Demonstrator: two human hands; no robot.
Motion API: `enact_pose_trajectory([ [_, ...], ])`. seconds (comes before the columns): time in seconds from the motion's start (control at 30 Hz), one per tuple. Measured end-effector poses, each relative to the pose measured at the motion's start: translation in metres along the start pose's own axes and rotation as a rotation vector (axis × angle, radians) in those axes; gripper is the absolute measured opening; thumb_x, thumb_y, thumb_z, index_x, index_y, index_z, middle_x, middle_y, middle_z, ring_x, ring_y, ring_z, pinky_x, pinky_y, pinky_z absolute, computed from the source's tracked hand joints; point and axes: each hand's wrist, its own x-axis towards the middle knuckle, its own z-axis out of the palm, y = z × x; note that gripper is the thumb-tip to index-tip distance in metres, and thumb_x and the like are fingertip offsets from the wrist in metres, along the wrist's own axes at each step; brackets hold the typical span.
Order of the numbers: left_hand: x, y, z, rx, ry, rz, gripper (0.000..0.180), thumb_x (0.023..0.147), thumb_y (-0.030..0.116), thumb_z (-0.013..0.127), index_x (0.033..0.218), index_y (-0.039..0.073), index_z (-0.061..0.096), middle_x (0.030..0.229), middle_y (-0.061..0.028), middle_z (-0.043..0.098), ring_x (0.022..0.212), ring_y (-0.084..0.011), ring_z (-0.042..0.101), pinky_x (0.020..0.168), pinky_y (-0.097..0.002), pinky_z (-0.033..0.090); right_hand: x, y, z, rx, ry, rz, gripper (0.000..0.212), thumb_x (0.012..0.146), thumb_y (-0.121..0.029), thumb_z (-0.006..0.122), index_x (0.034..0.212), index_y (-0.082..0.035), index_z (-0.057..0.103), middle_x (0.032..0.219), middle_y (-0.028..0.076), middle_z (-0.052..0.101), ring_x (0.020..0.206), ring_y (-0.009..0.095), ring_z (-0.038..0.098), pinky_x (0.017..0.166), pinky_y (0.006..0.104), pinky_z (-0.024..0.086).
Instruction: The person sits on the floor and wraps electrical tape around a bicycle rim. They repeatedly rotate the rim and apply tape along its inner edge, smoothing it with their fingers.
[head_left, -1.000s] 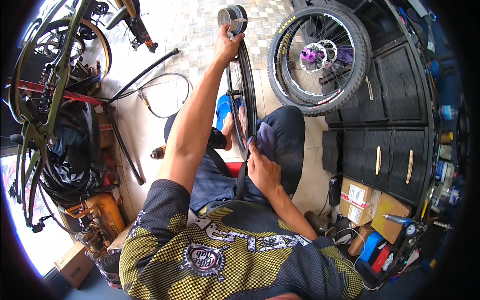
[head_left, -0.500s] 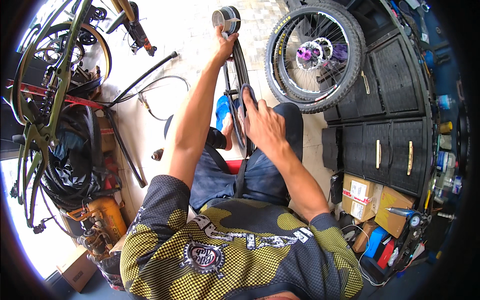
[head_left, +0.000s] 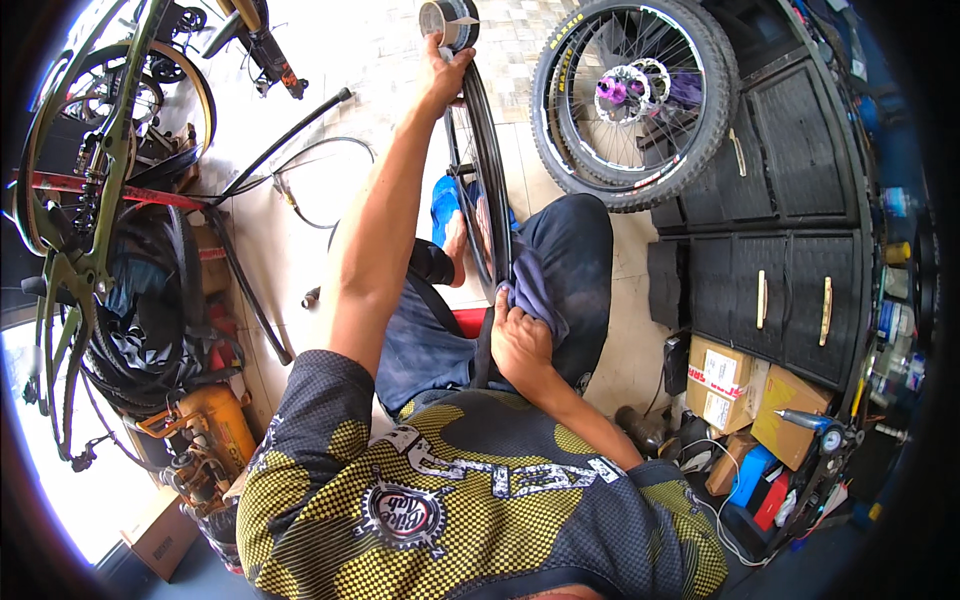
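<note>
A narrow bicycle wheel rim (head_left: 496, 170) stands on edge between my legs, with its outer side facing up. At its far end my left hand (head_left: 443, 78) is closed on a roll of tape (head_left: 461, 28), wide and grey, held right beside the rim. My right hand (head_left: 522, 345) grips a purple-grey cloth (head_left: 537, 292) at the near end of the rim, by my right thigh. Part of the cloth hangs over that thigh. The right hand's fingertips are partly buried in the cloth. A foot in a blue sandal (head_left: 444, 205) shows beside the rim.
Right of me, knobby-tyred wheels (head_left: 546, 115) with a purple hub lean near black drawers (head_left: 800, 150). Cardboard boxes (head_left: 716, 383) sit below them. On the left stand a green bike frame (head_left: 126, 150), a black bar (head_left: 285, 145) and an orange machine (head_left: 215, 430). A cable (head_left: 340, 142) loops on the floor.
My right hand has moved with the cloth along the rim toward my body, from its middle to the near end. More of the cloth now shows. My left hand stays at the far end.
</note>
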Motion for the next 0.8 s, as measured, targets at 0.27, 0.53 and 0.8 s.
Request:
enact_pose_trajectory([
  [0.27, 0.006, -0.007, 0.004, 0.018, 0.020, 0.016, 0.092, 0.098, 0.044, 0.077, 0.164, 0.033, 0.015, 0.118, -0.0146, 0.066, 0.085, -0.0247, 0.069, 0.068, -0.0545, 0.064, 0.021, 0.018, 0.017, 0.229, -0.030, -0.236, 0.032, 0.087, -0.023, 0.066, 0.105, 0.000, 0.079, 0.065, 0.010, 0.071, 0.062, 0.027, 0.073, 0.055, 0.0420, 0.053],
  [0.53, -0.029, -0.015, 0.010, -0.042, 0.117, 0.205, 0.063, 0.099, 0.028, 0.077, 0.149, 0.011, 0.042, 0.127, -0.0248, 0.065, 0.085, -0.0344, 0.072, 0.058, -0.0482, 0.065, 0.026, 0.069, -0.058, 0.802, -0.277, -0.116, 0.052, 0.098, -0.065, 0.062, 0.105, -0.018, 0.084, 0.099, 0.022, 0.077, 0.095, 0.042, 0.074, 0.084, 0.0520, 0.057],
  [0.8, -0.145, -0.023, 0.018, 0.121, 0.107, 0.493, 0.050, 0.100, 0.007, 0.072, 0.143, 0.003, 0.047, 0.127, -0.0237, 0.069, 0.103, -0.0331, 0.075, 0.078, -0.0396, 0.060, 0.079, 0.106, -0.086, 1.202, 0.366, 0.073, 0.012, 0.096, -0.007, 0.074, 0.104, 0.001, 0.076, 0.081, 0.008, 0.072, 0.079, 0.012, 0.069, 0.074, 0.0323, 0.055],
])
